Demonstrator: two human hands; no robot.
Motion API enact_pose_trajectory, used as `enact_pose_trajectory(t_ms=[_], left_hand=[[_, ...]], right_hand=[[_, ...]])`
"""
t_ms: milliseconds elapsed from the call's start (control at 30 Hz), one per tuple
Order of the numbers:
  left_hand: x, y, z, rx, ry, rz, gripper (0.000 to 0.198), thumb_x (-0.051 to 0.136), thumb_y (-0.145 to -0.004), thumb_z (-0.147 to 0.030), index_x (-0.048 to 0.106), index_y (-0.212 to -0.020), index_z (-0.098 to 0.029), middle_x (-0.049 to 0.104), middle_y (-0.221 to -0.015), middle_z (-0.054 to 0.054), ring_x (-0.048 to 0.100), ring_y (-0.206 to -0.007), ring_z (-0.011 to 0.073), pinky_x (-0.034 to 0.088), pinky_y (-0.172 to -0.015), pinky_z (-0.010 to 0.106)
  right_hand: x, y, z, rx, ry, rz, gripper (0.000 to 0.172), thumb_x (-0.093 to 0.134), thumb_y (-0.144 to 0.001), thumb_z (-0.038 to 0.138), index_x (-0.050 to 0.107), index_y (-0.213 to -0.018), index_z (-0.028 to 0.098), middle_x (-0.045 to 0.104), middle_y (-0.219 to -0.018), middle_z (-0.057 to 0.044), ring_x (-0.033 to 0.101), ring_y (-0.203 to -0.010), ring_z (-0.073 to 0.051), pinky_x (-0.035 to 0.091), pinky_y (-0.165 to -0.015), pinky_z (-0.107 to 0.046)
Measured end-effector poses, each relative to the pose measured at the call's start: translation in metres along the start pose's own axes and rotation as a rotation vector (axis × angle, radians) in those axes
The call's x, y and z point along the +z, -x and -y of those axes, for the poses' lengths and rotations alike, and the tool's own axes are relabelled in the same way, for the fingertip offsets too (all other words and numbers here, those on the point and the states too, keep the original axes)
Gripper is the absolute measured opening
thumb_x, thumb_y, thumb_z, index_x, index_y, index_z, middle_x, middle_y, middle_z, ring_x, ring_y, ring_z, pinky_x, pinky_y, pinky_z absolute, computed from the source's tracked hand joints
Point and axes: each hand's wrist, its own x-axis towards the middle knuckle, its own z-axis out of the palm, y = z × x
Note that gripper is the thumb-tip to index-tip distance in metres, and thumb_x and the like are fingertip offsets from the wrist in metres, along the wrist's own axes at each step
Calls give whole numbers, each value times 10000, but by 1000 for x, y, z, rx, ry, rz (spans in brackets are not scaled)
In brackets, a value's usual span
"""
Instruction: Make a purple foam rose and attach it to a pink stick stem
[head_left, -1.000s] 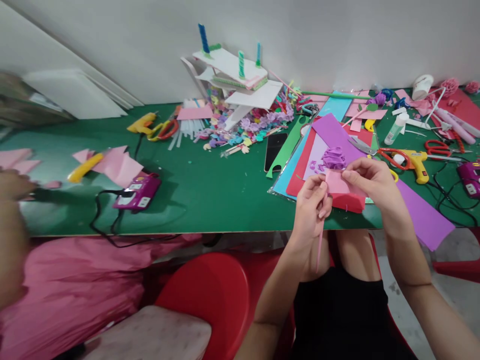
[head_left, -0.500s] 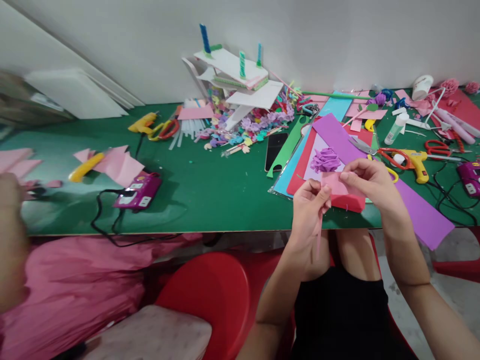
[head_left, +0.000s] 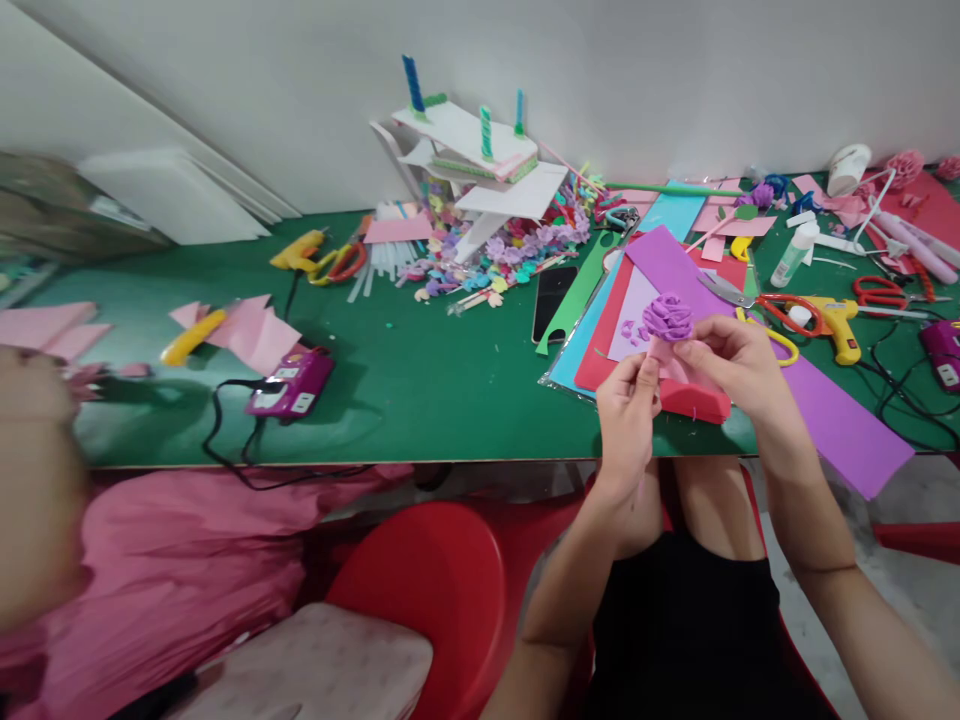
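A purple paper flower (head_left: 668,317) stands upright between my hands, with pink paper (head_left: 667,357) wrapped around its underside. My left hand (head_left: 631,401) is closed in a pinch on the flower's base and stem. With thumb and fingers together, my right hand (head_left: 726,360) grips the pink paper on the flower's right side. Small purple scraps (head_left: 634,331) lie behind on a pale lilac sheet (head_left: 621,347). Under that sheet rests a red sheet stack (head_left: 596,372), and a purple sheet (head_left: 664,260) crosses it.
Orange-handled scissors (head_left: 780,306) and a yellow glue gun (head_left: 845,330) lie right of my hands. A glue stick (head_left: 795,255) stands behind them. A black phone (head_left: 553,300) is to the left, near a purple power strip (head_left: 295,384). A co-worker's arm (head_left: 37,490) is at far left.
The pink paper has gone from lying flat below the flower to curving around its base. The flower has shifted right and turned more upright, uncovering purple scraps.
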Motion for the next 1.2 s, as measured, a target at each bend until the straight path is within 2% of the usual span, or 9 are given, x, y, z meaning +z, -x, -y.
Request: enact_pose_trajectory(t_ms=[100, 233, 433, 567, 667, 767, 933, 1100, 1200], left_hand=[[3, 0, 0, -2, 3, 21, 384, 727, -735, -513, 575, -738, -161, 410, -528, -85, 322, -414, 13, 256, -378, 133], [8, 0, -1, -49, 129, 40, 365, 757, -735, -437, 492, -845, -211, 420, -621, -104, 282, -389, -7, 205, -356, 124], [5, 2, 3, 40, 37, 71, 384, 788, -716, -379, 479, -869, -211, 484, -754, -80, 319, -407, -30, 237, -357, 134], [6, 4, 1, -6, 70, 136, 405, 770, -727, -431, 453, -846, -209, 472, -697, -93, 301, -364, -30, 207, -339, 140], [9, 5, -4, -59, 118, 158, 434, 789, -704, -436, 435, -804, -205, 441, -608, -108, 275, -355, -23, 190, -343, 132], [11, 6, -7, -103, 154, 154, 457, 811, -673, -433, 429, -769, -201, 389, -531, -122, 258, -362, -13, 181, -353, 121], [8, 2, -6, -164, 152, 131, 447, 830, -637, -419, 460, -740, -191, 397, -477, -115, 313, -382, 10, 173, -349, 110], [5, -2, -3, -164, 75, 159, 377, 788, -685, -445, 531, -736, -173, 474, -457, -81, 328, -368, 17, 168, -343, 126], [5, -2, 0, -108, -12, 145, 327, 741, -739, -456, 572, -740, -175, 491, -445, -69, 344, -362, 29, 206, -353, 141]], right_hand=[[-1, -1, -1, -8, 5, -9, 213, 740, -675, 370, 611, -686, 200, 639, -644, 12, 534, -575, -112, 413, -537, -252], [-3, -3, -2, -19, 7, -22, 193, 741, -673, 341, 607, -672, 201, 593, -586, 35, 483, -519, -93, 389, -501, -240], [-6, -4, -7, 26, -44, 29, 301, 764, -656, 463, 617, -678, 202, 560, -589, 39, 445, -507, -79, 349, -470, -227], [-8, -5, -8, 50, -102, 107, 388, 763, -643, 562, 608, -698, 210, 528, -571, 50, 404, -472, -73, 312, -443, -225], [-9, -7, -7, 38, -110, 132, 399, 765, -639, 577, 617, -722, 215, 563, -617, 41, 457, -523, -89, 360, -482, -231], [-11, -9, -9, 23, -134, 137, 376, 783, -640, 540, 632, -736, 209, 627, -734, 18, 538, -660, -111, 428, -599, -241], [-19, -13, -18, 10, -75, 131, 282, 776, -674, 446, 655, -728, 197, 632, -717, 18, 562, -696, -129, 449, -678, -272], [-23, -11, -11, -26, 16, 87, 157, 746, -679, 331, 663, -684, 198, 646, -678, 16, 579, -670, -140, 465, -682, -294], [-20, -10, -3, -30, 37, 36, 130, 750, -650, 295, 654, -648, 207, 654, -663, 14, 584, -660, -142, 470, -652, -286]])
